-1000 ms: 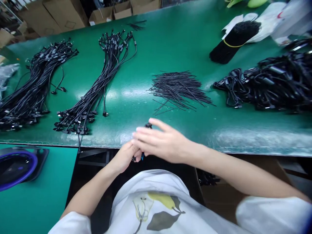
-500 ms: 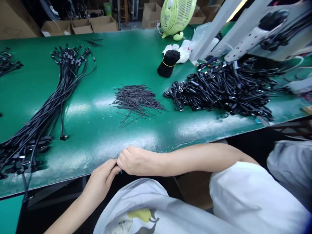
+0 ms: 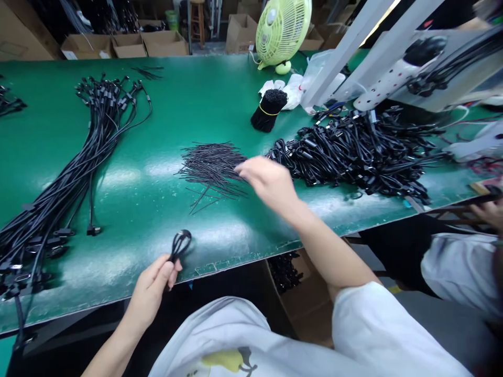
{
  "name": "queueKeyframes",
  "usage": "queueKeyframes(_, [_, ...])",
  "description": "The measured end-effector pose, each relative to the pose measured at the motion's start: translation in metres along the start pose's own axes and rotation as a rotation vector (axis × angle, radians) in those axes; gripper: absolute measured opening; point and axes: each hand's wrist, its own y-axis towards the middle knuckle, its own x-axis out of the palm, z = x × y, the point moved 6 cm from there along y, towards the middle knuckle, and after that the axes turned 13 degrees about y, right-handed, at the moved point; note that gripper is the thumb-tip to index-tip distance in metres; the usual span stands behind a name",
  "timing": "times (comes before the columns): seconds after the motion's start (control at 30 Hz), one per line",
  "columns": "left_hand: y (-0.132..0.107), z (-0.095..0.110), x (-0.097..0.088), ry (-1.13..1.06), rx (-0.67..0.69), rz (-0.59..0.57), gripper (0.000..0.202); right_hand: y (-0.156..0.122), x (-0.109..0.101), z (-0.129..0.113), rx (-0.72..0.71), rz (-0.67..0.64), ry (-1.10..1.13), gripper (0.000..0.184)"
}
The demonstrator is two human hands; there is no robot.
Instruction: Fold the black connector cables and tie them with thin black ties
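Observation:
My left hand (image 3: 152, 287) is at the near edge of the green table (image 3: 204, 99), fingers pinched on a small coiled black cable (image 3: 179, 244) whose loop rests on the tabletop. My right hand (image 3: 268, 179) reaches out over the right edge of a loose pile of thin black ties (image 3: 214, 165). It is motion-blurred, its fingers curled toward the ties; I cannot make out whether it holds one. A big tangled heap of black cables (image 3: 361, 152) lies just right of that hand.
A long bundle of straightened cables (image 3: 74, 173) stretches down the left side. A banded bundle of black ties (image 3: 268, 109) stands behind the loose ones, near a green fan (image 3: 283, 26). Cardboard boxes (image 3: 129, 44) line the far edge. Another person's hand (image 3: 489, 209) is at the right.
My hands have parted: the right one left the table's edge and reached forward to the loose ties, while the left stayed near the edge holding the coiled cable, now resting on the table.

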Motion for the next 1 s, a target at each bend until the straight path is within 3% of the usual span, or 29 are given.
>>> queueKeyframes(0.03, [0.001, -0.004, -0.002, -0.088, -0.020, 0.027, 0.036, 0.006, -0.012, 0.025, 0.086, 0.085, -0.062, 0.029])
queueKeyframes(0.1, [0.003, -0.007, -0.002, -0.216, -0.048, 0.047, 0.036, 0.013, -0.017, 0.063, 0.203, 0.123, -0.204, 0.020])
queueKeyframes(0.17, [0.003, -0.005, 0.001, -0.294, -0.064, 0.053, 0.038, 0.015, -0.004, 0.084, 0.265, 0.059, -0.334, 0.013])
queueKeyframes(0.23, [0.003, -0.002, 0.001, -0.347, -0.080, 0.077, 0.040, 0.011, 0.009, 0.089, 0.286, 0.010, -0.408, 0.012])
queueKeyframes(0.4, [0.001, 0.002, -0.001, -0.420, -0.095, 0.105, 0.042, 0.003, 0.006, 0.075, 0.265, 0.128, -0.492, 0.018])
queueKeyframes(0.63, [0.000, 0.013, 0.004, -0.462, -0.075, 0.062, 0.041, -0.002, 0.003, 0.056, 0.200, 0.173, -0.563, 0.024])
queueKeyframes(0.83, [-0.006, 0.019, 0.010, -0.495, -0.052, 0.078, 0.039, -0.010, 0.019, 0.027, 0.161, 0.231, -0.484, 0.029])
queueKeyframes(1.0, [-0.009, 0.024, 0.019, -0.509, -0.025, 0.012, 0.038, -0.013, 0.027, 0.022, 0.120, 0.226, -0.461, 0.027])
